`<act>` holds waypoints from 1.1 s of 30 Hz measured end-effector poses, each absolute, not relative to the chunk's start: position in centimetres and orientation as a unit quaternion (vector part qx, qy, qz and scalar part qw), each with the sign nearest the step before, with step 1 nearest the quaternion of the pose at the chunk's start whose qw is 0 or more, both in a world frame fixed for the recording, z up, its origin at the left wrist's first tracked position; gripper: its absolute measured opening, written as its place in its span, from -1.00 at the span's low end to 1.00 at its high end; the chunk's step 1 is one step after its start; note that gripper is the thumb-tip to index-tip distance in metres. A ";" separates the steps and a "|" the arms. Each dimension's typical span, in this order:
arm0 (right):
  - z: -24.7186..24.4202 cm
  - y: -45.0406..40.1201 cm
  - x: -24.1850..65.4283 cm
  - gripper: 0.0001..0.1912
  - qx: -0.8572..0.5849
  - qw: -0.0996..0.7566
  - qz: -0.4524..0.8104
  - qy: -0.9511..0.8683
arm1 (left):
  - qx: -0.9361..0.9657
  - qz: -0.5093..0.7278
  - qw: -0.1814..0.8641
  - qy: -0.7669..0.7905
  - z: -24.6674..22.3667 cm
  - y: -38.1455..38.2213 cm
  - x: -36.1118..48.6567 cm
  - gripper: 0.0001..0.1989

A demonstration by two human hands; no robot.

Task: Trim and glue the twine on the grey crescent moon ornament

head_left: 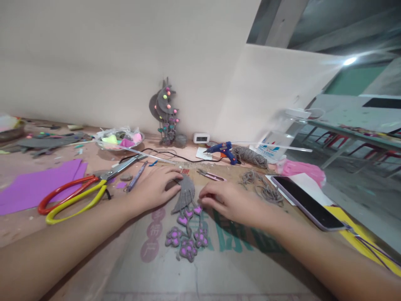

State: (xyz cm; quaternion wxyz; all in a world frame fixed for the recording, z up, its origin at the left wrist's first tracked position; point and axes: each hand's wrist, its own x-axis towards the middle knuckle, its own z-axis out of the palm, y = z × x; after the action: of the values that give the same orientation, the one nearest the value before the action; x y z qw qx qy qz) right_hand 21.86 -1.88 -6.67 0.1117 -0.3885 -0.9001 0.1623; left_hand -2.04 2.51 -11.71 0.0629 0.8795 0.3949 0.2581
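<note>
A grey felt hanging ornament [186,193] lies on the printed cardboard in front of me. Cords run from its curved top piece to small purple-centred hearts [188,214] and to grey flower shapes with purple dots [188,250]. My left hand [161,186] rests at the ornament's upper left edge, its fingers stretched out and thumb apart, the tips touching the felt. On the other side my right hand [226,200] has curled fingers, thumb and forefinger drawn together beside the right-hand heart. Whatever lies between those fingertips is too small to make out.
Large scissors [75,196] and purple sheets [34,184] lie left. Behind are a bowl of felt scraps [120,142], small snips [211,175], a blue glue gun [224,151] and a finished ornament [166,108]. Grey yarn [263,188] and a phone [307,203] lie right.
</note>
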 end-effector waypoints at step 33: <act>-11.4 2.6 24.6 -0.74 -0.483 0.127 -0.051 -0.865 | 0.856 0.282 0.076 0.427 -11.9 2.9 -1.8 -0.66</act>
State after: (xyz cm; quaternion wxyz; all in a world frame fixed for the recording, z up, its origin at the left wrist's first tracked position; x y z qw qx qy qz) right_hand 24.63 2.63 -11.38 0.1268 -0.4825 -0.8652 -0.0508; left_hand -1.76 2.88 -11.91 0.0760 0.8555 0.4274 0.2822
